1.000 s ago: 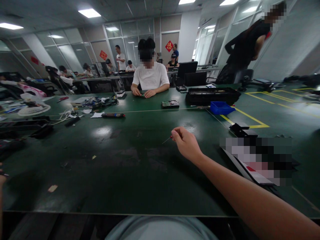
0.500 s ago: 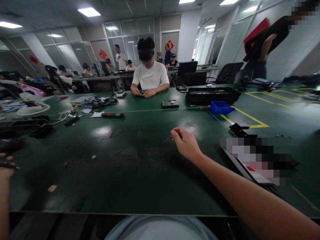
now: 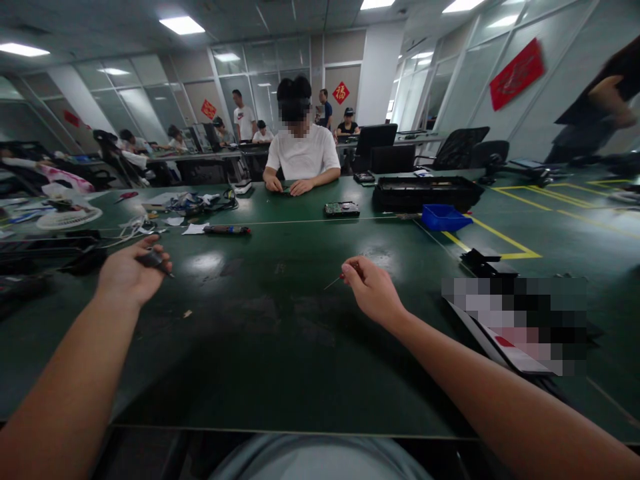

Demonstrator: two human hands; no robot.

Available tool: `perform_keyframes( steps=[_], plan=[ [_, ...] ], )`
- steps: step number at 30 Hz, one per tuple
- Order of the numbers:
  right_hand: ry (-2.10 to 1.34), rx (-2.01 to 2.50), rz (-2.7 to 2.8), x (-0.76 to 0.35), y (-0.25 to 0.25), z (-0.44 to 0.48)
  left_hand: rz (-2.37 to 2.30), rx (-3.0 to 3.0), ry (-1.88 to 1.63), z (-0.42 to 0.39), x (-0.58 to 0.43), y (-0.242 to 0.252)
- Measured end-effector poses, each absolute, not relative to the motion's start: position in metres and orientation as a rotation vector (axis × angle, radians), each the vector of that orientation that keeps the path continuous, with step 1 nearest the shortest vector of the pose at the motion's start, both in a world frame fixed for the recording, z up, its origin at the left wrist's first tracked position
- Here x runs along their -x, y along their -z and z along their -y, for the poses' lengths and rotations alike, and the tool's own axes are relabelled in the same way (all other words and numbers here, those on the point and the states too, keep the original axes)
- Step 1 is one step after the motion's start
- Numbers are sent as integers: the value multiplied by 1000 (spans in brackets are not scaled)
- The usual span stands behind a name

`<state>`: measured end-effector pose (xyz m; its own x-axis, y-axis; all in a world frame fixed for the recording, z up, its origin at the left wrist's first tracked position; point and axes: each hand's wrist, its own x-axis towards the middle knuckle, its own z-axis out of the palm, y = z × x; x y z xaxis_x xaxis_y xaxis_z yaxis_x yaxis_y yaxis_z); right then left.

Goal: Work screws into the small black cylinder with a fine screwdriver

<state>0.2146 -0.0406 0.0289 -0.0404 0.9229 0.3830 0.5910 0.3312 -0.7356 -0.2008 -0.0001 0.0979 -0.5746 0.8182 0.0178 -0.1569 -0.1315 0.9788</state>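
Over the left part of the green table (image 3: 280, 347), my left hand (image 3: 131, 270) is turned partly palm up. A dark, tapered tool with a thin metal tip (image 3: 156, 261) lies between its curled fingers and thumb, pointing right and down. My right hand (image 3: 373, 288) is closed in a pinch just right of the middle. It grips a thin screwdriver (image 3: 334, 282) by its small red handle, most of which the fingers hide. The bare shaft points left and slightly down. Both hands appear to be held above the tabletop, apart from each other.
Ahead lie a red-tipped cylindrical tool (image 3: 227, 230) and a hard drive (image 3: 341, 209). A blue bin (image 3: 446, 218) stands by a long black casing (image 3: 427, 193). Black brackets (image 3: 487, 263) are on the right; cables and parts (image 3: 193, 202) are at left. A person (image 3: 303, 150) sits opposite.
My left hand has come in from the left edge, moving right and forward with the dark tool in it. The right hand has stayed almost still.
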Motion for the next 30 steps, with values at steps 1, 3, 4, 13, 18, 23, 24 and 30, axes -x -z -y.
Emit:
perform_keyframes(
  steps=[1,3,4,13,18,23,24,30],
  plan=[
    [-484,1360,1737,-215,-29,41,-1322,-765,-1728,-1,184,-98],
    [-478,1359,1751,-214,-29,41,-1206,-784,-1629,-2,150,-96],
    [-477,1357,1760,-214,-30,42,-1187,-796,-1571,-2,134,-95],
    [-500,1299,1890,-213,-27,42,-1211,-1474,-1008,16,13,-65],
    [-461,1301,1925,-212,-23,40,-1180,-1975,-833,26,-19,-46],
    [-443,1324,1896,-212,-24,41,-1119,-2302,-724,25,-21,-25],
    [-440,1335,1891,-212,-25,41,-1099,-2321,-703,24,-19,-21],
    [-468,1342,1877,-212,-28,43,-1099,-2368,-691,15,-5,-8]
  ],
)
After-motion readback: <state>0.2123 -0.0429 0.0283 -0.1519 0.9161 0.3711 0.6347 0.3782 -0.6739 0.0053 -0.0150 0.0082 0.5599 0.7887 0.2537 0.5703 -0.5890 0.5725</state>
